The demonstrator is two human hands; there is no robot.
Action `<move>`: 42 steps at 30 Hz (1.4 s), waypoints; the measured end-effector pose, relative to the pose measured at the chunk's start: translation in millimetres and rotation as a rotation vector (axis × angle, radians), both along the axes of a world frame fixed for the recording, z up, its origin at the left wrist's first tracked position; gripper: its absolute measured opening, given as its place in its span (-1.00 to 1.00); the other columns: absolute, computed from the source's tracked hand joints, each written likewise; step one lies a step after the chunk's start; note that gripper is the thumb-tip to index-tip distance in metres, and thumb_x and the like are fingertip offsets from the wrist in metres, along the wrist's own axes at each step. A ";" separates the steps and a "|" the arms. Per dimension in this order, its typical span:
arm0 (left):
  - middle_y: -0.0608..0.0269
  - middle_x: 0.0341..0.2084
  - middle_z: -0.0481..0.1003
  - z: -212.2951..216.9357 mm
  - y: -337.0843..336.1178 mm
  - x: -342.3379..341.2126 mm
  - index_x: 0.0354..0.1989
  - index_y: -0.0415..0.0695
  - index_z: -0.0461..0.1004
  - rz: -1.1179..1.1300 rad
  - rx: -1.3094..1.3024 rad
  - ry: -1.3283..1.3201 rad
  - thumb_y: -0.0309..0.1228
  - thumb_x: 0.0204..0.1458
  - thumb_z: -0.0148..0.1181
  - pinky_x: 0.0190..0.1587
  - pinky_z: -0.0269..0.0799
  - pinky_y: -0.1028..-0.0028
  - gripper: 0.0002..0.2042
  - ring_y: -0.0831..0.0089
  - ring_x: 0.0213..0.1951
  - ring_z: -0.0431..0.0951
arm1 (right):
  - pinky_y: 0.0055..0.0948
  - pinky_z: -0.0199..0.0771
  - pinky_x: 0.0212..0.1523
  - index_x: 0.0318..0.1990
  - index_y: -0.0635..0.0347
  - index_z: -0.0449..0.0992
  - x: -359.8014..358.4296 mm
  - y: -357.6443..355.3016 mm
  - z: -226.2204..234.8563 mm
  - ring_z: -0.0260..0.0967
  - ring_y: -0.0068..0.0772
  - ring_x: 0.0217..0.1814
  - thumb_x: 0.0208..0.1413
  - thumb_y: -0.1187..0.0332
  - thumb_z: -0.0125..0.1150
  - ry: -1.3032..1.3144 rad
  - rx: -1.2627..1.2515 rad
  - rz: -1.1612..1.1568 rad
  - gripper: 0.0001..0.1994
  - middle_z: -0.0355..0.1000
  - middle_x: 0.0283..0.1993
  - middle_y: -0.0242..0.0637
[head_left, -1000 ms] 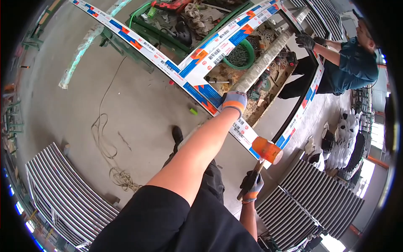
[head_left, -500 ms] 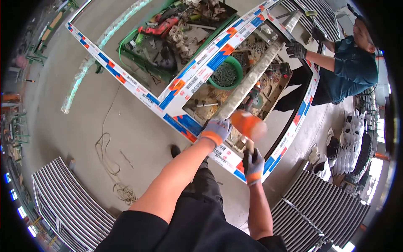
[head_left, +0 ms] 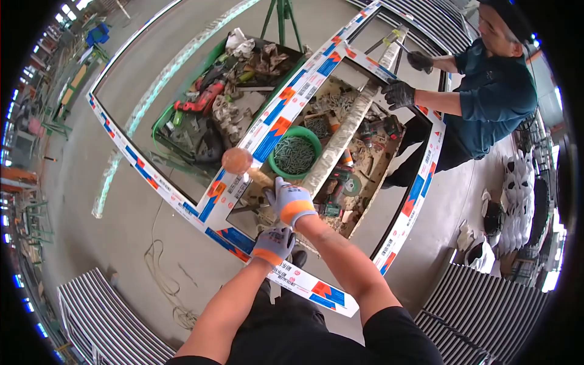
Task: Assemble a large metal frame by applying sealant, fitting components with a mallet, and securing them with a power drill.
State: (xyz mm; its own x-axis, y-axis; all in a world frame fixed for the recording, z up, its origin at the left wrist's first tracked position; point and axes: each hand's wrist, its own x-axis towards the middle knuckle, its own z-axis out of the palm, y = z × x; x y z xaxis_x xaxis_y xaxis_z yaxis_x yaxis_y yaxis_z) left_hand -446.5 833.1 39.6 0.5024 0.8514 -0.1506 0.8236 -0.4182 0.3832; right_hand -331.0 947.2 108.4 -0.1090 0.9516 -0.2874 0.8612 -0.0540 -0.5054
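A mallet [head_left: 238,162] with a rounded orange-brown head and a wooden handle is in my right hand [head_left: 292,202], its fingers closed around the handle. The head is over the left upright of the inner section of a large window frame [head_left: 277,131], covered in white, blue and orange protective film. My left hand [head_left: 275,243] is closed over the near rail of that frame, its fingertips partly hidden. Just beyond my right hand lies a wrapped bar [head_left: 340,143], running diagonally across the frame opening.
Under the frame, a tray [head_left: 365,210] carries power tools and a green bucket [head_left: 294,131] of screws. A green-edged bin [head_left: 201,143] holds a red tool and rags. At the far right a co-worker's gloved hand [head_left: 399,95] touches the frame. Stacked profiles [head_left: 486,310] lie lower right.
The mallet and my right hand have swung left and away from me, across the frame. My left hand has left the wrapped bar's end and come back to the near rail. The view has shifted.
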 end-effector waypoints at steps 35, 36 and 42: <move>0.06 -0.26 0.56 9.4 15.9 -30.7 -0.14 -0.11 0.52 0.086 0.059 0.327 -0.14 0.07 0.08 -0.08 0.43 0.19 -0.67 0.12 -0.20 0.55 | -0.01 0.42 -0.38 -0.29 0.15 0.38 223.5 -259.1 13.4 0.44 0.15 -0.42 0.21 0.05 0.03 -0.179 -0.062 -0.909 -0.68 0.47 -0.47 0.02; 0.06 -0.27 0.56 2.4 15.5 -30.4 -0.15 -0.11 0.52 0.061 0.104 0.267 -0.16 0.06 0.10 -0.08 0.43 0.20 -0.68 0.12 -0.21 0.56 | -0.01 0.42 -0.38 -0.29 0.15 0.38 225.9 -261.3 11.5 0.44 0.15 -0.42 0.21 0.04 0.03 -0.236 -0.126 -0.897 -0.67 0.47 -0.46 0.02; 0.08 -0.26 0.56 0.3 13.4 -35.8 -0.15 -0.12 0.51 0.060 0.132 0.235 -0.19 0.03 0.14 -0.10 0.44 0.21 -0.69 0.14 -0.21 0.56 | -0.07 0.40 -0.36 -0.24 0.21 0.48 220.3 -233.1 29.2 0.44 0.14 -0.39 0.18 0.09 0.12 0.095 -0.114 -0.956 -0.68 0.47 -0.44 0.07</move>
